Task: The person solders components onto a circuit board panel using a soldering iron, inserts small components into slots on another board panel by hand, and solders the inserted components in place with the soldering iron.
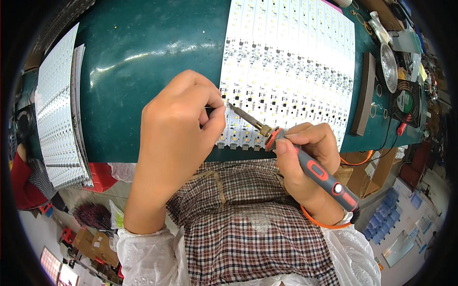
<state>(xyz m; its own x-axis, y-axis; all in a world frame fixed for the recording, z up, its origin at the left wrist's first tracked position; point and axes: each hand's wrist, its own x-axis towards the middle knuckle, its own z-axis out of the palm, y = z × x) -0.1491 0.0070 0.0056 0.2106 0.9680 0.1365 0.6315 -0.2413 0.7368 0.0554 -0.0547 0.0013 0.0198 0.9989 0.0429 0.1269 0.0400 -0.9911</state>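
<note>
My right hand (pixel 310 157) is closed around the grey and red handle of a soldering iron (pixel 320 175). The iron slants up to the left, and its tip meets or hovers just over the left edge of a white LED circuit board panel (pixel 286 71); contact cannot be made out. Beside that tip, my left hand (pixel 183 119) is pinched at the panel's edge. A thin pale line between its fingers looks like solder wire (pixel 207 108), mostly hidden by the fingers. The panel lies flat, divided into long strips with rows of small components.
The panel lies on a green tabletop (pixel 129 57). A stack of similar panels (pixel 57 109) stands at the left. To the right are a brown bar (pixel 364 94), a metal dish (pixel 388 67), a black fan (pixel 406 103) and several rings. An orange cord (pixel 317 222) passes my right wrist.
</note>
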